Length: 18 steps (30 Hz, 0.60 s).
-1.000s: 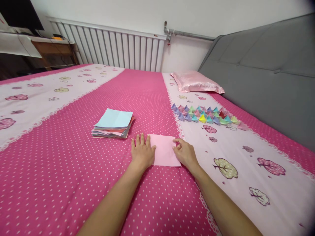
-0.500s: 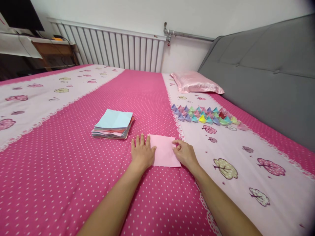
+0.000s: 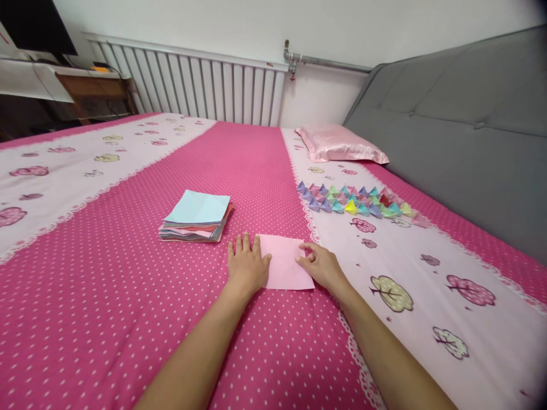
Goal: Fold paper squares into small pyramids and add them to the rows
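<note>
A square sheet of pink paper (image 3: 285,265) lies flat on the polka-dot bedspread. My left hand (image 3: 248,265) rests palm down over its left edge, fingers spread. At the right edge is my right hand (image 3: 320,263), its fingers loosely curled and a gap showing between thumb and index finger, both over the paper. Whether those fingertips touch the sheet is hard to see. Up and left of my left hand sits a stack of coloured paper squares (image 3: 199,208), a light blue one on top. Rows of small folded paper pieces (image 3: 351,206) in many colours stand to the right.
The pink bedspread (image 3: 128,273) spreads under everything. A shiny pink pillow (image 3: 339,143) lies near the grey padded headboard (image 3: 461,108). Beyond the bed are a white radiator (image 3: 205,85), a pipe with a red valve, and a desk with a monitor (image 3: 36,28).
My right thumb has slid slightly left over the paper and parted a little more from the index finger. My left hand and the sheet have stayed in place.
</note>
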### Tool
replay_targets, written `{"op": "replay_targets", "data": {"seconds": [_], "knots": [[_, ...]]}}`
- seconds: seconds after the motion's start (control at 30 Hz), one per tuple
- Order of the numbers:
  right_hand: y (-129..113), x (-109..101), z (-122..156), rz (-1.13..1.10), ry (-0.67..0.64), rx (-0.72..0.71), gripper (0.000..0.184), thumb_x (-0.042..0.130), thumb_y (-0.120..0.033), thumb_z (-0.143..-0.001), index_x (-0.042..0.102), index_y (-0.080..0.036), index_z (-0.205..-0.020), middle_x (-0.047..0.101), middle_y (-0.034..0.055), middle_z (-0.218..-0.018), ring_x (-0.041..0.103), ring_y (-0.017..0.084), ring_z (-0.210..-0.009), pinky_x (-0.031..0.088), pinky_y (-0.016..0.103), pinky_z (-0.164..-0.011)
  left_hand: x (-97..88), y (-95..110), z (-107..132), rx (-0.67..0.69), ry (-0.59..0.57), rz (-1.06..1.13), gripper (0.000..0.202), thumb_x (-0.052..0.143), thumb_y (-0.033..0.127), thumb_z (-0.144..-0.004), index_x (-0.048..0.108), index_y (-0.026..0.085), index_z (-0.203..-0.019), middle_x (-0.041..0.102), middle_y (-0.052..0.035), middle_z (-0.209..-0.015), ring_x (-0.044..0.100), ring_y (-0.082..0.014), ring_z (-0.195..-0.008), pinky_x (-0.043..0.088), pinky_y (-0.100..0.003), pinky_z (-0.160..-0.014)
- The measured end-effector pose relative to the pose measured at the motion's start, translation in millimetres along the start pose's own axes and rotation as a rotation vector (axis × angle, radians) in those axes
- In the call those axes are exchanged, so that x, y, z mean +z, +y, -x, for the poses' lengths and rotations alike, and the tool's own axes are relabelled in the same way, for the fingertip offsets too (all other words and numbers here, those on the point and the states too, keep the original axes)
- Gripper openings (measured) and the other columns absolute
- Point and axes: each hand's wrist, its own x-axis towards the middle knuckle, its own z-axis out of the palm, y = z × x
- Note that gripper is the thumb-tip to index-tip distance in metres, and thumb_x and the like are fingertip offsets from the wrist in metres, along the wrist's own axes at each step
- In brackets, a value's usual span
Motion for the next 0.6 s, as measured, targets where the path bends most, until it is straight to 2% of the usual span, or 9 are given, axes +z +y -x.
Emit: {"op": "replay_targets", "data": {"seconds": [0.1, 0.23, 0.37, 0.5, 0.6], "knots": [[-1.7, -6.5, 2.3, -0.277, -0.141, 0.084, 0.05, 0.063, -0.032, -0.069, 0.054, -0.016, -0.115, 0.048, -0.0079, -0.047, 0.049, 0.012, -0.046, 0.037, 0.024, -0.049, -2.7, 0.5, -0.3, -0.002, 0.065, 0.025, 0.062, 0.041, 0.042, -0.083, 0.034, 0.008, -0.134, 0.031, -0.0218, -0.141, 0.028, -0.0334, -0.13, 0.02, -0.045, -0.105], [-7.4, -10.1, 5.6, -0.615, -0.271, 0.228, 0.064, 0.066, -0.026, -0.067, 0.045, -0.015, -0.126, 0.057, -0.0056, -0.054, 0.057, 0.013, -0.052, 0.045, 0.025, -0.055, -8.3, -0.3, -1.1, -0.011, 0.171, 0.097, 0.058, 0.052, 0.037, -0.077, 0.043, 0.007, -0.126, 0.048, -0.0207, -0.125, 0.046, -0.0314, -0.114, 0.035, -0.039, -0.094], [-8.3, -7.3, 5.1, -0.743, -0.321, 0.185, 0.054, 0.07, -0.02, -0.062, 0.057, -0.014, -0.114, 0.068, 0.0021, -0.075, 0.063, 0.014, -0.068, 0.048, 0.028, -0.068, -11.7, -4.0, -4.9, -0.037, 0.196, 0.242, 0.049, 0.055, 0.034, -0.076, 0.051, 0.01, -0.118, 0.057, -0.0149, -0.106, 0.051, -0.0273, -0.103, 0.039, -0.036, -0.088], [-5.9, -6.0, 3.2, -0.824, -0.31, 0.106, 0.042, 0.072, -0.022, -0.062, 0.064, -0.019, -0.103, 0.066, 0.0059, -0.104, 0.063, 0.016, -0.081, 0.049, 0.03, -0.075, -10.5, -8.2, -11.3, -0.093, 0.172, 0.577, 0.049, 0.057, 0.031, -0.074, 0.05, 0.01, -0.118, 0.058, -0.0145, -0.107, 0.054, -0.0241, -0.098, 0.041, -0.034, -0.086], [-5.8, -8.5, 2.4, -0.9, -0.253, 0.041, 0.04, 0.071, -0.024, -0.064, 0.064, -0.022, -0.103, 0.062, 0.0053, -0.114, 0.06, 0.019, -0.095, 0.048, 0.032, -0.082, -12.1, -9.4, -13.8, -0.23, 0.144, 1.033, 0.056, 0.06, 0.033, -0.074, 0.045, 0.009, -0.122, 0.058, -0.0154, -0.109, 0.058, -0.0205, -0.091, 0.045, -0.03, -0.078]]}}
